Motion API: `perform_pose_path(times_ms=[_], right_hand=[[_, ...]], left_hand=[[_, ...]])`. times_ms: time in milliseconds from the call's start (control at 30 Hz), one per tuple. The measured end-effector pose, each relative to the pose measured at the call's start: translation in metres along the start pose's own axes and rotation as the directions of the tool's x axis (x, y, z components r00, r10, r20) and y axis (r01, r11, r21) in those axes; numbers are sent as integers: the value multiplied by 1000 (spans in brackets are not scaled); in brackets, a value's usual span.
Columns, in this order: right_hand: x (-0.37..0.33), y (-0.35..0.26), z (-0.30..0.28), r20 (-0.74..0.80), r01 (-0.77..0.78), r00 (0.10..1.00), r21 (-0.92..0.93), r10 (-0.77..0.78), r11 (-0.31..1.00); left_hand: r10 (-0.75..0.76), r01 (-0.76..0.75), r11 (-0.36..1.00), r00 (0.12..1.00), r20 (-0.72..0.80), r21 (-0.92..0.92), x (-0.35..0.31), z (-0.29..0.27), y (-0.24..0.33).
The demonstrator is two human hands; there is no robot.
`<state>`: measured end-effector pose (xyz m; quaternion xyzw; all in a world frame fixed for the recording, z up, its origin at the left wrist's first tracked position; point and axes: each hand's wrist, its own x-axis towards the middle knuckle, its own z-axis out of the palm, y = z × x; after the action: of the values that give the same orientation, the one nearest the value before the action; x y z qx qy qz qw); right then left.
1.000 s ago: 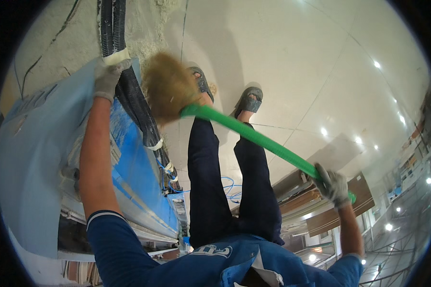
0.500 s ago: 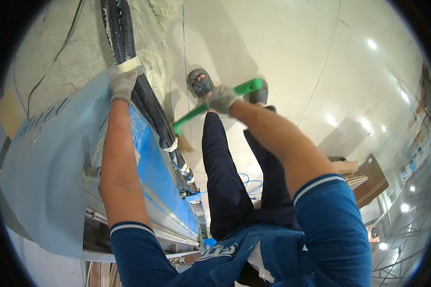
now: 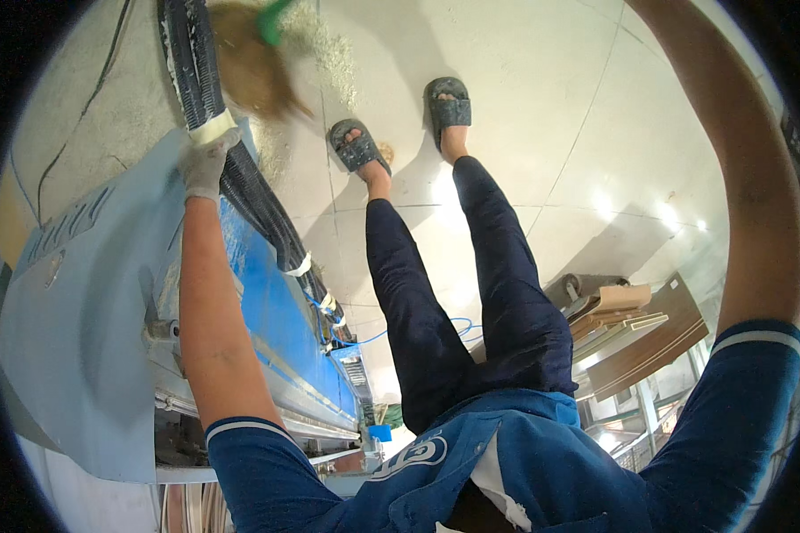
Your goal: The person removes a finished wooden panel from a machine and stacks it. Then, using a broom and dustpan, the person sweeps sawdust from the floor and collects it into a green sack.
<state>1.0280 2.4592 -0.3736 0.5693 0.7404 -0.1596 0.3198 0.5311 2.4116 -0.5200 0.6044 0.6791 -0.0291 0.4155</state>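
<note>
Brush (image 3: 251, 75): far, just R of hose bundle (image 3: 256, 204), beyond L hand (image 3: 206, 165).
Handle (image 3: 270, 25): axis slants far-R, off view.
L hand: curled by bundle, can't tell grip; nearest I see.
R hand: off view, state unk.

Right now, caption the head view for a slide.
Gloved left hand at black corrugated hoses; a blurred green-handled broom beside pale debris on the floor.

The shirt (image 3: 542, 462) is blue, with short sleeves (image 3: 271, 480) that have a white stripe (image 3: 760, 337) near the edge, and a white marking (image 3: 418, 455) is printed on its front. The trousers (image 3: 511, 275) are dark navy, and the dark open slippers (image 3: 357, 156) carry pale spots. A light grey glove (image 3: 204, 178) covers the left hand (image 3: 208, 163).
</note>
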Motion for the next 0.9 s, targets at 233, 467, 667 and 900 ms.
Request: perform_pose_path(times_ms=[233,467,667,900], right_hand=[[-49,-12,35,-243,70,970,392,30,917],[-223,-16,136,-56,3,998,407,21,913],[-291,-30,167,122,-3,991,432,-55,902],[-308,-32,194,151,4,983,537,-101,844]], left_hand=[[-1,0,999,1000,-18,-40,-9,-8,13],[14,-6,992,998,62,-123,-11,-8,17],[41,-26,990,993,107,-137,-18,-14,22],[96,-95,995,987,132,-18,9,-10,-19]])
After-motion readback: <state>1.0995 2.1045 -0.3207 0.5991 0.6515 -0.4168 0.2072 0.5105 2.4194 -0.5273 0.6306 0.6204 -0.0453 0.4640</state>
